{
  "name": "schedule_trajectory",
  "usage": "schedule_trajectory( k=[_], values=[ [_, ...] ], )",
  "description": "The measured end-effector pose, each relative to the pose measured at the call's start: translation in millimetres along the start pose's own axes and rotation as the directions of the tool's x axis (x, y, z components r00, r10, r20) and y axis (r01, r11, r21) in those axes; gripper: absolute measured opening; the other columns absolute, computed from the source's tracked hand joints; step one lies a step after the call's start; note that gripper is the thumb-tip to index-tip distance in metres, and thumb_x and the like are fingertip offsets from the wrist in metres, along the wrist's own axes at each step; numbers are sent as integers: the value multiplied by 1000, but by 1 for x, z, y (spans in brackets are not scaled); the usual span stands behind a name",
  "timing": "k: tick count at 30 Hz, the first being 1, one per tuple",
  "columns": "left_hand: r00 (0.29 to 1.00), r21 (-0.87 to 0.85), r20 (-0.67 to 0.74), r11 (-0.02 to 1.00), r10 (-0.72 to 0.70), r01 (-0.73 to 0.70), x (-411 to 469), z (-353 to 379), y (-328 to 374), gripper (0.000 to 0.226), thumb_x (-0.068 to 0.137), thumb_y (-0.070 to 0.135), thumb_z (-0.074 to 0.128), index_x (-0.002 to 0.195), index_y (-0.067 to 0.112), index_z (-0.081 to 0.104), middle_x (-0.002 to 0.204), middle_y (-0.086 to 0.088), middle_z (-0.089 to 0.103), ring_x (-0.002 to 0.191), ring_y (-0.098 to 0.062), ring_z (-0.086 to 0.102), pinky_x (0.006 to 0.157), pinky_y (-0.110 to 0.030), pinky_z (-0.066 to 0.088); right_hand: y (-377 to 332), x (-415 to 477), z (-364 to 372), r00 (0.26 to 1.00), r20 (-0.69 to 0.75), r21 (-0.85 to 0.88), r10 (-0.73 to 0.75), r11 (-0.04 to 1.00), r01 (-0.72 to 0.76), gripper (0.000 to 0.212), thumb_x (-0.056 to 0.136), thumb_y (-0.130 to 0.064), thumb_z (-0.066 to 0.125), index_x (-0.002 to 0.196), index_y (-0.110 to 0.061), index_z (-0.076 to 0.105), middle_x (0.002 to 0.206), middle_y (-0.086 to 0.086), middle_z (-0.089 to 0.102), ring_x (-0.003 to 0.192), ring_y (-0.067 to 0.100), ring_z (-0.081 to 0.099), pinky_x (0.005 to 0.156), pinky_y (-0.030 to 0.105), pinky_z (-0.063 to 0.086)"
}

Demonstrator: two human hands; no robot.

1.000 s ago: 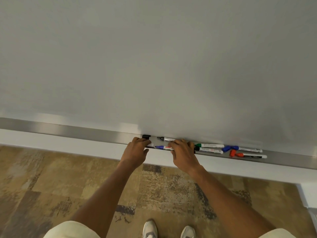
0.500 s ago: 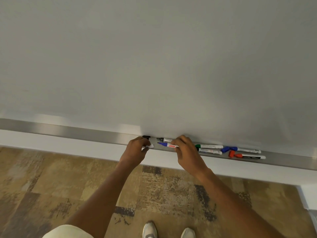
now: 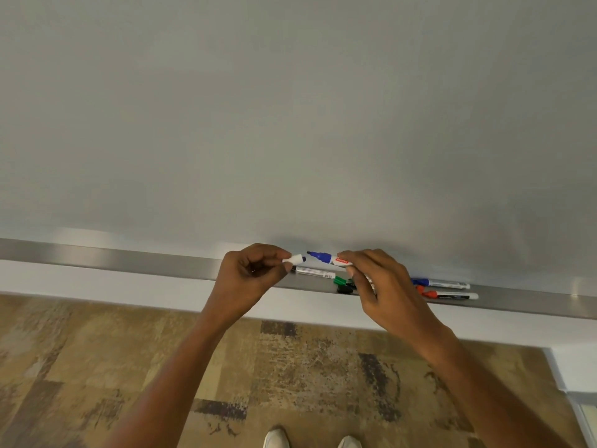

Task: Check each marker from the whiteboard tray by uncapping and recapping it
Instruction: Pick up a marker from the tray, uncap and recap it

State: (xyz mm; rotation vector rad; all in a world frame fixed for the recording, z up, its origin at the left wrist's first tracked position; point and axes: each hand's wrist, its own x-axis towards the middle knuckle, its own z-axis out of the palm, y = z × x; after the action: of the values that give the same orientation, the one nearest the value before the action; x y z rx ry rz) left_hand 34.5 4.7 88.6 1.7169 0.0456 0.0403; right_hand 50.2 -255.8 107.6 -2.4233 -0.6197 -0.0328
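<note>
Head view: we see the blue marker, down in the whiteboard tray a second ago, now raised just above it, nib bared. The right hand pinches its barrel. The left hand pinches the cap, just apart at the nib's 9 o'clock. We judge recapping is next. The red marker waits at 3 o'clock.

It looks like an office or meeting room: a wide white wall-mounted whiteboard, a long brushed-metal tray holding white-barrelled markers, and mottled brown carpet tiles.
</note>
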Motion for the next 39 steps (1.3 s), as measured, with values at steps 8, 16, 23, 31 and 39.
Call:
schedule_trajectory(
  k=[8, 16, 23, 31, 39],
  values=[
    [1000, -58, 18, 998, 5, -4, -15, 4, 17, 15, 88, 13, 77, 102, 18, 82, 101, -1, 78, 91, -20, 74, 77, -19, 54, -4, -15, -12, 999, -36, 12, -34, 999, 34, 35, 95, -14, 60, 130, -16, 62, 121, 5, 66, 112, 18, 59, 87, 36, 60],
    [1000, -62, 8, 998, 4, -3, -25, 7, 27, 16, 89, 16, 76, 104, 17, 82, 104, -1, 77, 94, -20, 73, 81, -31, 56, -15, -24, -22, 991, -42, 5, -129, 992, 129, 35, 95, -11, 61, 129, -19, 62, 116, -4, 65, 108, 12, 58, 84, 31, 58],
    [998, -238, 32, 970, -47, 53, -36, 19, 35, 24, 83, 24, 82, 106, 19, 80, 98, -6, 81, 90, -24, 77, 86, -26, 59, -23, -26, -33, 991, -23, 38, -129, 991, 130, 33, 96, -29, 59, 128, -23, 63, 118, -7, 63, 110, 5, 56, 88, 18, 54],
    [972, -612, -6, 770, -234, 181, -48, 38, 30, 31, 70, 22, 84, 97, 7, 82, 98, -17, 79, 91, -27, 77, 83, -29, 62, -30, -28, -32, 991, 17, -64, -135, 989, 135, 28, 96, -27, 59, 121, -16, 67, 102, -6, 66, 99, 6, 52, 79, 15, 45],
    [977, -519, -73, 844, -200, 134, -42, 42, 30, 27, 77, 19, 80, 99, 3, 81, 95, -18, 80, 87, -28, 78, 80, -30, 63, -31, -32, -10, 995, -15, -51, -96, 994, 96, 28, 97, -21, 60, 122, -12, 67, 98, -3, 64, 92, 8, 50, 73, 12, 39]
  ],
)
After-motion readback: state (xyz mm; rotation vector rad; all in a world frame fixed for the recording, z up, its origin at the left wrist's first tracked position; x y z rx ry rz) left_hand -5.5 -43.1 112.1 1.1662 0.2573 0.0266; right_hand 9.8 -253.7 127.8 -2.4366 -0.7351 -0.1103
